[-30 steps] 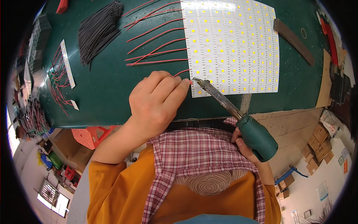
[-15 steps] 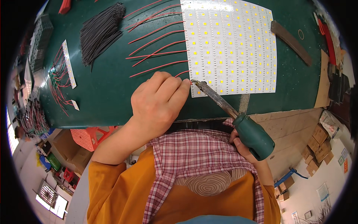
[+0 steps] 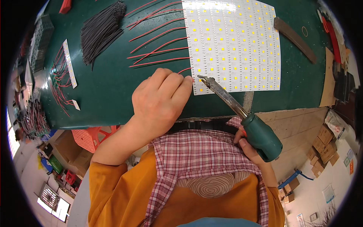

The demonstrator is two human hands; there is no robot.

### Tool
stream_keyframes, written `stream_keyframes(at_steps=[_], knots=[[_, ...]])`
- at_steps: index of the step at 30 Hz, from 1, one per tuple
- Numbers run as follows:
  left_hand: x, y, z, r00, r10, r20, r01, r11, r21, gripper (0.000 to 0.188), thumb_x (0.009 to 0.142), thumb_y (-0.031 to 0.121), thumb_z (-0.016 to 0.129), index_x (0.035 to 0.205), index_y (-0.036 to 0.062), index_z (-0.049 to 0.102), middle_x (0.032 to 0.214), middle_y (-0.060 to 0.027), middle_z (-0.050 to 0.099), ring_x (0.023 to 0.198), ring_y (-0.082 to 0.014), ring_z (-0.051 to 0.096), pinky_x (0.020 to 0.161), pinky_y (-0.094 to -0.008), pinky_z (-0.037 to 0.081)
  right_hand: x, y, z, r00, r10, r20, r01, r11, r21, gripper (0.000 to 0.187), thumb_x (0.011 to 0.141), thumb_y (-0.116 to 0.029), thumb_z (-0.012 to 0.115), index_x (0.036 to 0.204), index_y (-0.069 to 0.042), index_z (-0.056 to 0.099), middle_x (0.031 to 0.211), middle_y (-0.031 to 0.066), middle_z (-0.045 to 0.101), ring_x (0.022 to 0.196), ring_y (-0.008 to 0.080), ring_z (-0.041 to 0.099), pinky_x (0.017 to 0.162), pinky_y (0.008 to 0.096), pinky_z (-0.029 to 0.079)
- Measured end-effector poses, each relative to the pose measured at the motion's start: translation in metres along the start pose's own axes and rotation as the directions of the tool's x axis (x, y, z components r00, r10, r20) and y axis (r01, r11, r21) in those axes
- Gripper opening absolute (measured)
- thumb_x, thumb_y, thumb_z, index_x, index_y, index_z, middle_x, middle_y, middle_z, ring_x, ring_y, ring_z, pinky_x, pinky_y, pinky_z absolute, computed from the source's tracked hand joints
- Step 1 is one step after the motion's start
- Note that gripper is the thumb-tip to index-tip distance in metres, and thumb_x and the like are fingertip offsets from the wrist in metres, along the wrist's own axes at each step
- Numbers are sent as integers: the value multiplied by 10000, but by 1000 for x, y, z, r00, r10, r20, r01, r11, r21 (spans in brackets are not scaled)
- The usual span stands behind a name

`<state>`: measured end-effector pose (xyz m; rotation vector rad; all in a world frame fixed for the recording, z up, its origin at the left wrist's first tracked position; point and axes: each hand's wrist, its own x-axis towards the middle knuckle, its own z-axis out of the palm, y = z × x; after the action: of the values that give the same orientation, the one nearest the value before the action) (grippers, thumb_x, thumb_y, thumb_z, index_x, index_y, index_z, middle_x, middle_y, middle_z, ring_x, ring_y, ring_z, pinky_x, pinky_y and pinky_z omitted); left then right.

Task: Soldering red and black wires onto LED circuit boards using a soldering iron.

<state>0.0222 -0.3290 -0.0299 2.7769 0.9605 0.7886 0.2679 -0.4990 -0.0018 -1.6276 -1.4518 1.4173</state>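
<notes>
A white LED board [image 3: 240, 53] with rows of yellow chips lies on the green tabletop. Several red wires [image 3: 159, 50] run out leftward from its left edge. My left hand [image 3: 160, 100] is closed in a pinch at the board's lower left edge, on a red wire [image 3: 193, 80] of which only the end shows. My right hand [image 3: 247, 146], partly hidden, grips the green handle of a soldering iron [image 3: 262, 136]. The iron's dark tip points up and left over the board's lower left corner, close to my left fingertips; whether it touches the board I cannot tell.
Black wires [image 3: 101, 34] lie bundled at the upper left. Left of them are small LED strips [image 3: 70, 64] with red and green wires. A brown curved bar [image 3: 295, 39] rests against the board's right side. A red plastic stool [image 3: 89, 139] stands below the table's front edge.
The soldering iron's tip has drawn back from the wire end at the board's edge, slightly right and up. My left hand keeps its pinch in nearly the same place.
</notes>
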Motion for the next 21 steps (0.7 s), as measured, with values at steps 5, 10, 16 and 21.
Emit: stream_keyframes(at_steps=[5, 10, 16, 21], knots=[[0, 2, -1, 1000, -17, 1, 17, 1000, 5, 225, 676, 70, 709, 900, 61, 691, 831, -9, 603, 766, -167, 617, 541, -265, 468, 0, 7, 1, 997, -71, -6, 71, 997, -6, 432, 950, -268, 660, 1307, -65, 526, 794, 63, 653, 751, 152, 609, 733, 313, 491], [0, 5, -5, 993, -109, 45, 111, 992, -54, 277, 642, -16, 724, 911, 50, 720, 832, -42, 656, 783, -218, 639, 616, -308, 522, -5, 11, 2, 999, -39, -5, 39, 990, -132, 430, 948, -223, 648, 1325, -69, 514, 791, 61, 654, 752, 154, 609, 729, 317, 491], [-5, 0, -9, 990, -89, -112, 61, 971, -233, 259, 641, -12, 714, 897, 23, 708, 854, -48, 647, 783, -231, 631, 613, -322, 520, -12, 8, -4, 1000, -25, -9, 23, 989, -145, 181, 914, -140, 635, 1075, -58, 642, 783, 59, 654, 730, 183, 612, 719, 315, 492], [-14, 7, 0, 996, -75, -43, 65, 981, -185, 268, 634, -1, 710, 902, 13, 709, 814, -52, 630, 768, -225, 629, 585, -312, 504, -9, 5, -1, 999, -14, -52, 3, 979, -201, 86, 867, -98, 651, 799, -47, 664, 780, 66, 648, 724, 211, 619, 706, 315, 497]])
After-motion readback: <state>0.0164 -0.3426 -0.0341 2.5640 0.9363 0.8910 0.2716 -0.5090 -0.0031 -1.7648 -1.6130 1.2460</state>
